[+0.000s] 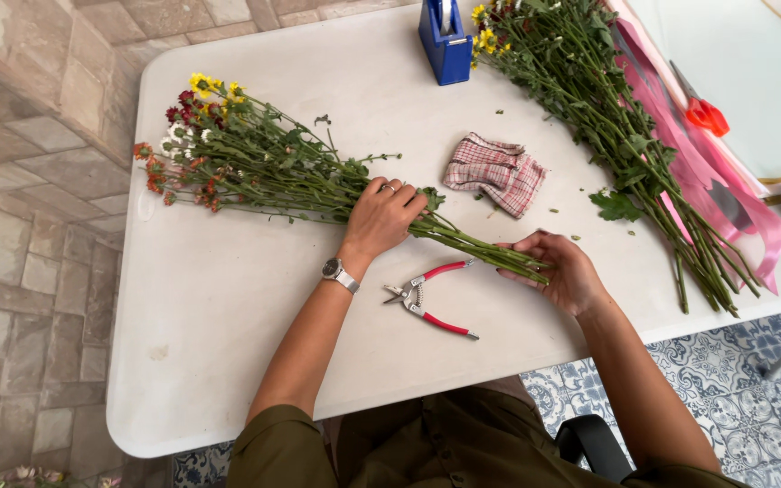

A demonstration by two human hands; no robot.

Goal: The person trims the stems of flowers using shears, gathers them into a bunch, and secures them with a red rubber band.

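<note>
A white plastic bench [228, 307] stands on a stone-tiled floor, with patterned blue tiles at its near edge. On it lies a bunch of small yellow, red and white flowers on long green stems [255, 167], its long axis running from the blooms at far left down to the cut ends at near right. The left hand [381, 217] lies palm down across the middle of the stems, fingers pressed together over them. The right hand [562, 271] cups the stem ends, fingers curled loosely about them, wrist bent inward. Just beside the stems, between the forearms, red-handled pruning shears [427, 298] lie untouched. Farther off: a checked cloth [496, 172], a blue tape dispenser [445, 45], a second bunch [625, 154] on pink wrapping paper [725, 190].
</note>
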